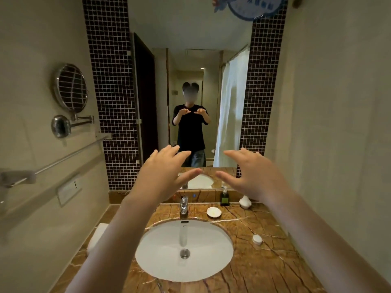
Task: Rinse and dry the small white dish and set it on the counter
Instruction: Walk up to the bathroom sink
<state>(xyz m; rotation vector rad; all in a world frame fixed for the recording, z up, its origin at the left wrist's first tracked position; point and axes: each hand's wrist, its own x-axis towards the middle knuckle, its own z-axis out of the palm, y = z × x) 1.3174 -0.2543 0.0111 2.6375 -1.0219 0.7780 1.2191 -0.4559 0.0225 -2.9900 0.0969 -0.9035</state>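
The small white dish point(214, 212) lies on the brown marble counter point(264, 263), just right of the chrome faucet point(184, 205) and behind the white oval sink point(165, 256). My left hand point(163, 176) and my right hand point(251, 176) are both raised in the air in front of the mirror, palms down, fingers spread, holding nothing. Both hover well above the faucet and the dish, touching neither.
A dark soap bottle point(224, 197) and a white vase-like object point(245, 201) stand at the back of the counter. A small round white container point(257, 239) sits right of the sink. A folded white towel point(97, 235) lies at the counter's left. A towel rail point(63, 157) runs along the left wall.
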